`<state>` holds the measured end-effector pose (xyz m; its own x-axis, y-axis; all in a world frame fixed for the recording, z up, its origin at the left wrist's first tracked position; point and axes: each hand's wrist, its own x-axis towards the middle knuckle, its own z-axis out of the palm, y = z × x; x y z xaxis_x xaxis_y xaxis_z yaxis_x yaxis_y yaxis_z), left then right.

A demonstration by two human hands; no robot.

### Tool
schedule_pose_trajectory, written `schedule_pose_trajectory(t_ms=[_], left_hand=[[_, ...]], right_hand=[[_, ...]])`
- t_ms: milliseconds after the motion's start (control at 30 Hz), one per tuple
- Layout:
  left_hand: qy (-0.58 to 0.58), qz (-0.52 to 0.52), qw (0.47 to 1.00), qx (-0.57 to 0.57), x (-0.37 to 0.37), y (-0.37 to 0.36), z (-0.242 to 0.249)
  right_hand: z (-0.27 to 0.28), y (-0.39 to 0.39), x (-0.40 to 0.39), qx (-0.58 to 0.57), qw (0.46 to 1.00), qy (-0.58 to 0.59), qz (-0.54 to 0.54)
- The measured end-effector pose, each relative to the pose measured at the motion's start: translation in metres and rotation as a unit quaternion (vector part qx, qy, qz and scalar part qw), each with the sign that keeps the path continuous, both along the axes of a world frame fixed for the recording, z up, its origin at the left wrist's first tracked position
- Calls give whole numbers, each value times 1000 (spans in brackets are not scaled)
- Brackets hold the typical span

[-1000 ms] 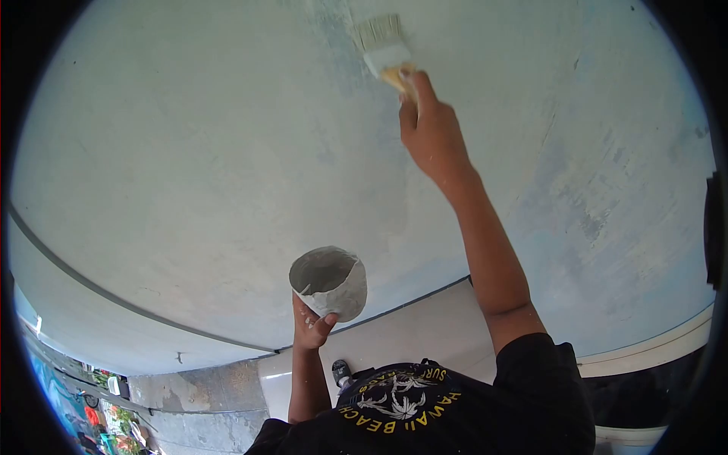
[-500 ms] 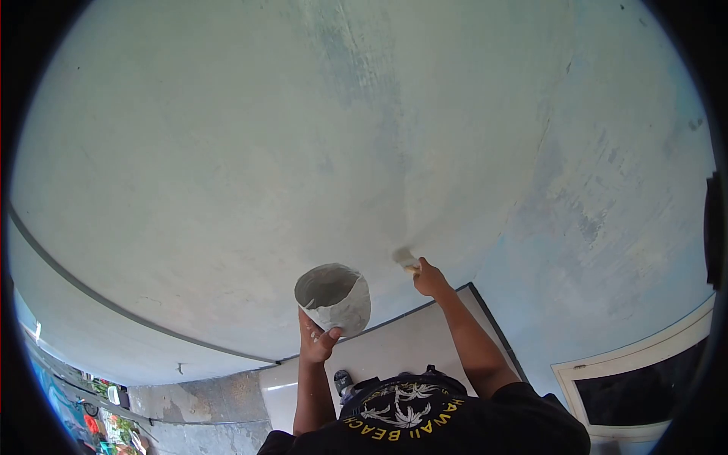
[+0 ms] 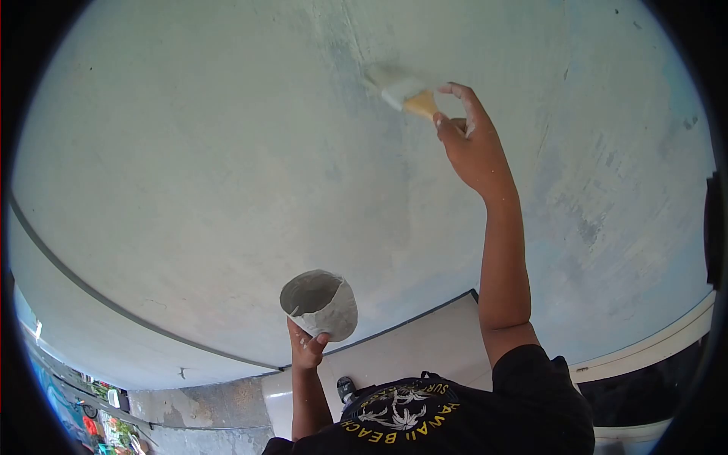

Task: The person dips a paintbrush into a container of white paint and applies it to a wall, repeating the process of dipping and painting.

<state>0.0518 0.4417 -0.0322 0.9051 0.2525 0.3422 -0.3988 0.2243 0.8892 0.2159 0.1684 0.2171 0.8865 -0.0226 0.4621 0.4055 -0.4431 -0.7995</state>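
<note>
My right hand (image 3: 474,144) is raised high against the wall (image 3: 227,167), closed on the wooden handle of a wide paintbrush (image 3: 415,101). The brush's bristles touch the wall beside a patchy bluish-grey streak. Lower down, my left hand (image 3: 307,347) grips a paint-smeared, whitish-grey container (image 3: 334,315) near its base. Its mouth is tilted so that I see the grey inside wall; how much paint it holds cannot be made out.
Below the wall lies a tiled floor (image 3: 417,341) with a dark edge strip. A white-framed window (image 3: 644,353) is at the lower right. A tap (image 3: 182,372) juts from the wall at the lower left, and plants and a bicycle (image 3: 89,409) stand farther off.
My right hand has swept the paintbrush upward along the wall, from near the container to the upper middle. My left hand and the container have shifted slightly left.
</note>
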Motion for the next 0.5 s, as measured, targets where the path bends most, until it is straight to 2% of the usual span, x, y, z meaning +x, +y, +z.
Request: schedule_pose_trajectory(t_ms=[33, 100, 133, 200, 367, 433, 500], left_hand=[[1, -2, 1000, 4, 1, 1, 2], [4, -1, 1000, 9, 0, 2, 3], [3, -2, 1000, 12, 0, 2, 3], [2, 3, 1000, 6, 1, 2, -6], [6, 4, 1000, 1, 0, 4, -7], [9, -4, 1000, 6, 1, 7, -11], [6, -5, 1000, -4, 2, 6, -9]], right_hand=[[-2, 8, 4, 1, 1000, -1, 1], [-19, 23, 16, 30, 983, -179, -23], [-29, 28, 18, -27, 989, -146, -19], [-81, 42, 40, -70, 989, -128, -31], [-190, 47, 22, -54, 997, -48, -16], [-229, 47, 13, -74, 997, 25, -15], [-262, 47, 11, -94, 994, 42, -25]])
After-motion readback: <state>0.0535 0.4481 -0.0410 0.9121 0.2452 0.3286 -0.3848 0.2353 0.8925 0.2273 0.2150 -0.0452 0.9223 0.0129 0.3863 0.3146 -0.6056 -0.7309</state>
